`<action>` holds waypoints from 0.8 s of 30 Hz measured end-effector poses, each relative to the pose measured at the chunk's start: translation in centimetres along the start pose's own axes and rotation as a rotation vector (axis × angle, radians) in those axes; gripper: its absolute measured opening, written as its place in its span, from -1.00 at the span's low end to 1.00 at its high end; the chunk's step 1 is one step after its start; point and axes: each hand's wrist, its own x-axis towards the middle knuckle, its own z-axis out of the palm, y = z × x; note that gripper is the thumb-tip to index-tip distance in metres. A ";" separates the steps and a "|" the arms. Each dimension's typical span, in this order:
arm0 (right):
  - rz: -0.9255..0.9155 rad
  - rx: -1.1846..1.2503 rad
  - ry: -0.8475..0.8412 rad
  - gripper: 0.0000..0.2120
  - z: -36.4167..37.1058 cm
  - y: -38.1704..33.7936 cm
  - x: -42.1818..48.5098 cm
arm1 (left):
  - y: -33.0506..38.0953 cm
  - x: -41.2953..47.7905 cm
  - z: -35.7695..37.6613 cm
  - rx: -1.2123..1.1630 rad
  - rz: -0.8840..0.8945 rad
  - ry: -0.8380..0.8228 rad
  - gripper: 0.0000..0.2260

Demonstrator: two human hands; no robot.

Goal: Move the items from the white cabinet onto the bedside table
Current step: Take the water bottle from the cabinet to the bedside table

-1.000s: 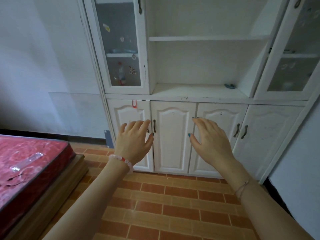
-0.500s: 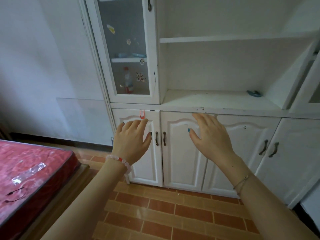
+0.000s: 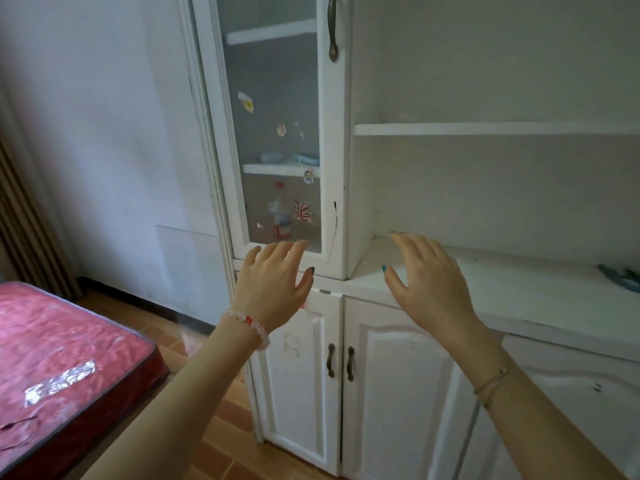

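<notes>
- Left hand (image 3: 273, 284) and right hand (image 3: 427, 285) hover before the white cabinet (image 3: 398, 393), fingers spread, holding nothing.
- Red-capped bottle (image 3: 281, 218) stands on the bottom shelf behind the glass door (image 3: 273, 81).
- Blue object (image 3: 621, 278) lies on the open shelf, toward its right end.

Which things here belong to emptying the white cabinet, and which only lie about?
For the job: white painted cabinet; clear red-capped bottle behind its glass door; pale blue items above it; teal object on the open ledge.
Lying about: red quilted mattress; silver foil strip on it.
</notes>
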 end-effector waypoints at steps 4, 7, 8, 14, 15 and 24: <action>-0.043 0.032 0.027 -0.54 1.9 2.3 5.0 | -0.3 4.4 1.7 0.023 -0.015 0.019 -0.60; -0.070 0.042 0.019 -0.53 3.6 3.3 7.7 | -1.2 6.7 3.1 0.045 -0.015 0.066 -0.64; -0.075 0.047 0.016 -0.54 4.3 3.5 8.5 | -1.5 7.4 3.5 0.054 -0.013 0.080 -0.65; -0.093 0.072 0.013 -0.56 7.7 3.3 12.7 | -4.5 10.7 6.2 0.070 0.002 0.136 -0.73; -0.094 0.070 0.011 -0.55 8.2 3.2 13.2 | -5.0 11.2 6.7 0.072 0.007 0.144 -0.74; -0.039 0.011 0.098 -0.53 10.0 2.4 19.0 | -8.6 19.8 8.7 0.082 0.181 0.216 -0.69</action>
